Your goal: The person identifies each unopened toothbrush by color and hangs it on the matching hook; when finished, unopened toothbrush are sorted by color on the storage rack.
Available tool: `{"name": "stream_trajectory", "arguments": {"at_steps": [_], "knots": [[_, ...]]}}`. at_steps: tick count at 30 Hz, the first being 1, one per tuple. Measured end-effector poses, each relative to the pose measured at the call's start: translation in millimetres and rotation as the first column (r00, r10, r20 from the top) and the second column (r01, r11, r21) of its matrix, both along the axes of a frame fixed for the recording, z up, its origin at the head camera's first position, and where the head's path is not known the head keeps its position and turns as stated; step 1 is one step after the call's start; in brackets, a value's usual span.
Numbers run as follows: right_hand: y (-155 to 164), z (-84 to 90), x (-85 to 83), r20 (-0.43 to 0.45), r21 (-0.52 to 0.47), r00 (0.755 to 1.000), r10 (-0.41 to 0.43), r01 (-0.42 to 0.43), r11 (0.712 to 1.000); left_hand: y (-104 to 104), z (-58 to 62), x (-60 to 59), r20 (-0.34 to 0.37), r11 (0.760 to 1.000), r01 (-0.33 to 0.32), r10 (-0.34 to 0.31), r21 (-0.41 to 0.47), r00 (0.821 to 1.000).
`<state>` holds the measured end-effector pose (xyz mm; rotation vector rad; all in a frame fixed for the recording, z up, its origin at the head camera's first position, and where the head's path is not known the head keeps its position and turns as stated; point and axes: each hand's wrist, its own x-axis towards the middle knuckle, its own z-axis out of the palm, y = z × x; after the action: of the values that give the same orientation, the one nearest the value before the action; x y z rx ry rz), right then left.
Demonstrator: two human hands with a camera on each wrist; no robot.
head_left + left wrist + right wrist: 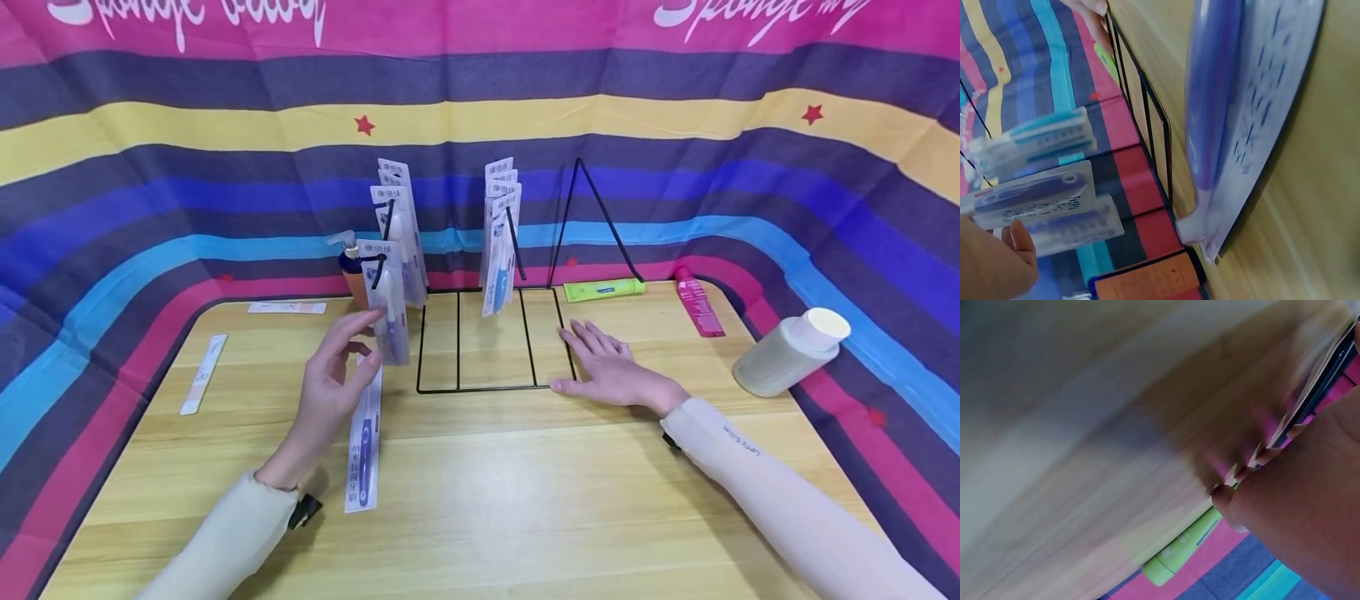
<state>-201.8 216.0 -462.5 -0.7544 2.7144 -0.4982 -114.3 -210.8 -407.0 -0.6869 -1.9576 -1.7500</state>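
The left hand (333,375) hovers with relaxed, slightly bent fingers just beside a packaged toothbrush (388,312) hanging on the left peg of the black wire rack (487,387); whether a fingertip touches the pack cannot be told. Another toothbrush pack (364,446) lies flat on the surface below that hand. The right hand (611,371) rests flat and released on the surface, against the rack's front right corner.

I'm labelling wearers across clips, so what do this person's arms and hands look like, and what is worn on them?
Both hands, left hand and right hand, are bare. Both arms wear long cream sleeves; the right one bears small dark lettering. A small black device sits at each wrist.
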Motion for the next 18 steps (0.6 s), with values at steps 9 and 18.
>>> {"name": "stream_trajectory", "arguments": {"at_steps": [9,18], "knots": [[1,1.9,1.6,0.002,-0.003,1.0,0.0,0.0,1.0,2,-2.6,-44.8,0.041,0.999,0.036,-0.038,0.04,0.998],[0,1.5,1.5,0.003,-0.002,1.0,0.002,-0.002,1.0,-6,-8.7,-60.8,0.01,0.997,0.063,-0.064,0.049,0.998]]}}
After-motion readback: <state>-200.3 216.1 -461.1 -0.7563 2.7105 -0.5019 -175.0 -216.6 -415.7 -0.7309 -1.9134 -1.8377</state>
